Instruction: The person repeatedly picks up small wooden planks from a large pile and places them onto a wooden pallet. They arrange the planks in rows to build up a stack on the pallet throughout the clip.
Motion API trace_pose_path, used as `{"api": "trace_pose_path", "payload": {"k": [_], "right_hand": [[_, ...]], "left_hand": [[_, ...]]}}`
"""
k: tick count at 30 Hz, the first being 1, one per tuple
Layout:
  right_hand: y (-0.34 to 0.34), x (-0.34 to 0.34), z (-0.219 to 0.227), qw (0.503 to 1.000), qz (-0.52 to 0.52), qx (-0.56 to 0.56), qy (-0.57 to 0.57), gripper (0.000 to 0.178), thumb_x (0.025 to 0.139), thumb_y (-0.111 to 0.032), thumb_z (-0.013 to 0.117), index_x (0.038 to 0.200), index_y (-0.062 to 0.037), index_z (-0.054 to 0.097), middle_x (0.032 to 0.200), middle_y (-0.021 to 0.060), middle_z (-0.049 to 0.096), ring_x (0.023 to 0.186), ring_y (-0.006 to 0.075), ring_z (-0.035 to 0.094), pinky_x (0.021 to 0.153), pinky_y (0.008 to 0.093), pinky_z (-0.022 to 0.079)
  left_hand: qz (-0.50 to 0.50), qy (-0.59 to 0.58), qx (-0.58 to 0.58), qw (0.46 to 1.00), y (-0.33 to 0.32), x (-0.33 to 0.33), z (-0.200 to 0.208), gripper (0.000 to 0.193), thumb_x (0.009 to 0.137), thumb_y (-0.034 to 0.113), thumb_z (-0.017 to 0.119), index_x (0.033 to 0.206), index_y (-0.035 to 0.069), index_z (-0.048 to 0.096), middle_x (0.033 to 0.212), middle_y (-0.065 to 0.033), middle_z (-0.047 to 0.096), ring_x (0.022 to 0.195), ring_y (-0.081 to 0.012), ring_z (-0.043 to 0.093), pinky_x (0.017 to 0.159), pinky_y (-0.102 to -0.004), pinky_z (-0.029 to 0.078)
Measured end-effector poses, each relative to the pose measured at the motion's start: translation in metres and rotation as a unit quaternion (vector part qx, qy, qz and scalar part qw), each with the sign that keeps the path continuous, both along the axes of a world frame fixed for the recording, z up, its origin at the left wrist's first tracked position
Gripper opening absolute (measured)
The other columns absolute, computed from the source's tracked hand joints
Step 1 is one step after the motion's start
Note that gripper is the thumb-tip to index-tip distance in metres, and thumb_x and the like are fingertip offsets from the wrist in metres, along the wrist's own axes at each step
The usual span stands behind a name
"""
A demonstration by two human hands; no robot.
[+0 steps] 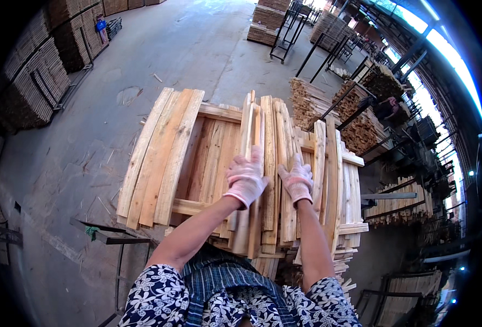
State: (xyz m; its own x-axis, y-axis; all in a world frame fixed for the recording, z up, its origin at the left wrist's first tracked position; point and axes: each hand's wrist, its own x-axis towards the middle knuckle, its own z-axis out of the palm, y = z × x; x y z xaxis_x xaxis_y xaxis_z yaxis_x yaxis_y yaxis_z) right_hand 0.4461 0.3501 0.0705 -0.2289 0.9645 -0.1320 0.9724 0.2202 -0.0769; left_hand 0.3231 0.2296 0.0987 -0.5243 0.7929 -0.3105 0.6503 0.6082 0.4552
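My left hand (245, 174), in a pale pinkish knit glove, is curled over narrow wooden slats (252, 122) that stand partly on edge near the middle of the pile. To its right my right hand (297, 179), gloved alike, rests on flat boards (283, 213) with its thumb and fingers apart. Several loose boards (270, 158) lie between the two hands, running away from me. Beneath them is a layer of slats on cross battens (219, 111). How far my left fingers reach around the slats is hidden.
Side by side at the left of the pile lie several long planks (162, 158). A dark metal frame (116, 237) with a green tie stands at the lower left. Slat stacks (355, 122) and metal racks fill the right; tall wood stacks (37, 82) stand far left.
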Motion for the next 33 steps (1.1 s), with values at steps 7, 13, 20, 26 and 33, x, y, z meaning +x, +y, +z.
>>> {"api": "trace_pose_path", "payload": {"k": [7,13,20,26,33], "right_hand": [[0.058,0.030,-0.040,0.966,-0.004,-0.146,0.213,0.087,0.086,-0.051,0.064,0.152,-0.0107,0.025,0.144,0.0201,0.048,0.129,0.0368,0.050,0.103,0.0426,0.044],[0.048,0.046,-0.050,0.910,0.049,-0.154,0.381,0.079,0.090,-0.047,0.063,0.152,-0.0135,0.027,0.149,0.0293,0.038,0.138,0.0381,0.040,0.109,0.0391,0.038],[-0.029,-0.008,0.019,0.889,0.294,0.144,0.321,0.051,0.086,-0.019,0.065,0.133,-0.0086,0.047,0.114,0.0233,0.050,0.099,0.0358,0.055,0.084,0.0477,0.049],[-0.085,-0.110,-0.037,0.919,0.269,-0.086,0.275,0.042,0.099,-0.032,0.048,0.129,-0.0030,0.051,0.140,0.0284,0.047,0.102,0.0416,0.062,0.083,0.0510,0.051],[-0.078,-0.126,-0.103,0.875,0.259,-0.147,0.382,0.059,0.102,-0.043,0.041,0.138,0.0047,0.044,0.142,0.0277,0.045,0.133,0.0394,0.043,0.108,0.0372,0.037]], "left_hand": [[0.109,-0.201,0.079,0.970,0.005,-0.031,-0.037,0.120,0.070,0.039,0.081,0.157,0.009,0.003,0.145,-0.0337,0.035,0.134,-0.0429,0.041,0.114,-0.0448,0.032],[0.122,-0.345,0.196,0.910,-0.005,-0.044,-0.045,0.120,0.069,0.015,0.085,0.155,0.004,0.001,0.155,-0.0246,0.029,0.141,-0.0373,0.034,0.120,-0.0400,0.024],[0.175,-0.476,0.330,0.796,-0.088,-0.130,-0.118,0.102,0.072,0.023,0.084,0.153,0.008,0.023,0.125,-0.0135,0.060,0.102,-0.0222,0.064,0.086,-0.0350,0.055],[0.186,-0.173,0.216,0.943,-0.097,-0.097,-0.064,0.072,0.089,0.030,0.070,0.146,0.001,0.037,0.128,-0.0190,0.060,0.110,-0.0264,0.062,0.096,-0.0352,0.050],[0.061,0.142,0.052,0.987,-0.095,-0.041,-0.024,0.058,0.090,0.033,0.061,0.140,0.013,0.039,0.128,-0.0214,0.047,0.104,-0.0420,0.058,0.087,-0.0511,0.051]]}}
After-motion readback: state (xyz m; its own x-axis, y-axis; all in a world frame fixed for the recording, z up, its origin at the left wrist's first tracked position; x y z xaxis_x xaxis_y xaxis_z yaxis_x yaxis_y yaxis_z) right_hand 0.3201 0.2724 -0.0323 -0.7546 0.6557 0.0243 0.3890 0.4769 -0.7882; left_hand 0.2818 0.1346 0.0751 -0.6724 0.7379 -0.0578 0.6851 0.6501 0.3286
